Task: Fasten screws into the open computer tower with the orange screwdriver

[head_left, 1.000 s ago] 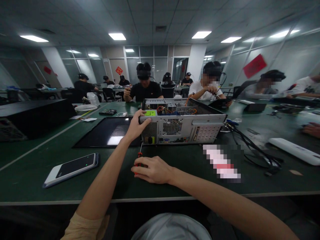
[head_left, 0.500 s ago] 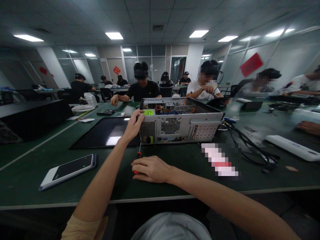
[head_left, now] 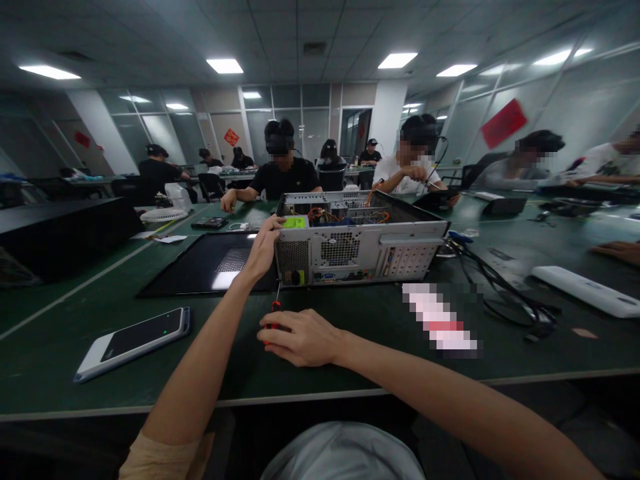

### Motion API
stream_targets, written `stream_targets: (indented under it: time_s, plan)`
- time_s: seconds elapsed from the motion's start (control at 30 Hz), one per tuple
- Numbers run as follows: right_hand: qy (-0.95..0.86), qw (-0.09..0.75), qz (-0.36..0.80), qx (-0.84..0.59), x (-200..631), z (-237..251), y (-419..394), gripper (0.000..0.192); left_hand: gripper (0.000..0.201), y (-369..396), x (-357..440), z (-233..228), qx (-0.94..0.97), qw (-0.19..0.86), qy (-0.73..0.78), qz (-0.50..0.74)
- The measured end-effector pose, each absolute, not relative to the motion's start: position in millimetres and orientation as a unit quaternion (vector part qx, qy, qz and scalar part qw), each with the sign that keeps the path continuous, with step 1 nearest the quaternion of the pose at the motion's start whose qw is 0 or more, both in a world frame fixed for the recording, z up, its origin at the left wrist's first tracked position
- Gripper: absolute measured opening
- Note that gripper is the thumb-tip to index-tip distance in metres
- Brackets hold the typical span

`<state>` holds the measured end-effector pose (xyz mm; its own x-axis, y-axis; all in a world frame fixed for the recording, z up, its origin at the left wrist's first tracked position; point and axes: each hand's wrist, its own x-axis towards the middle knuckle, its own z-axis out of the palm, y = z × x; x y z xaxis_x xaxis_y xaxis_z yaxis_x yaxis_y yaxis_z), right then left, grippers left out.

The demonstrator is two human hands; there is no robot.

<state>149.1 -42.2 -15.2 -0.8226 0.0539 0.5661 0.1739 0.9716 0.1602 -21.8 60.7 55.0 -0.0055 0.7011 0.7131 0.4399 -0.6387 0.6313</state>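
Note:
An opened desktop computer case (head_left: 370, 235) lies on its side on the green table, its rear panel facing me and wires showing inside. My left hand (head_left: 264, 248) grips its near left corner, fingers over the top edge beside a bright green label. In front of that corner, my right hand (head_left: 304, 337) is closed around the red and black handle of a screwdriver (head_left: 275, 307). The thin shaft points away from me to the lower left corner of the rear panel. Whether its tip sits in a screw is too small to tell.
A black side panel (head_left: 185, 267) lies left of the case. Nearer me is a white device with a dark screen (head_left: 143, 337). Black cables (head_left: 480, 273) and a white bar-shaped device (head_left: 585, 291) lie to the right. Several people sit at work across the table.
My right fingers have shifted on the screwdriver handle, so more of its red part shows. My left hand stays on the case corner. The view has moved slightly.

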Motion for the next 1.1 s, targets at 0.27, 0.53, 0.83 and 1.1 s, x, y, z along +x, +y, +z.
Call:
stream_targets:
  time_s: [0.27, 0.53, 0.83, 1.1]
  plan:
    - [-0.96, 0.248, -0.12, -0.053, 150.0, -8.5, -45.2, 0.028, 0.017, 60.1, -21.3, 55.2, 0.692, 0.114, 0.406, 0.587]
    - [-0.953, 0.269, -0.124, -0.062, 148.0, -13.0, -39.9, 0.028, 0.017, 59.5, -19.8, 55.9, 0.689, 0.119, 0.409, 0.586]
    - [-0.957, 0.253, -0.109, -0.087, 151.4, -11.4, -41.4, 0.031, 0.01, 57.6, -17.6, 55.4, 0.688, 0.122, 0.407, 0.589]
    - [-0.961, 0.256, -0.091, -0.056, 149.7, -14.2, -42.0, 0.03, 0.018, 52.3, -16.7, 57.1, 0.695, 0.121, 0.4, 0.586]
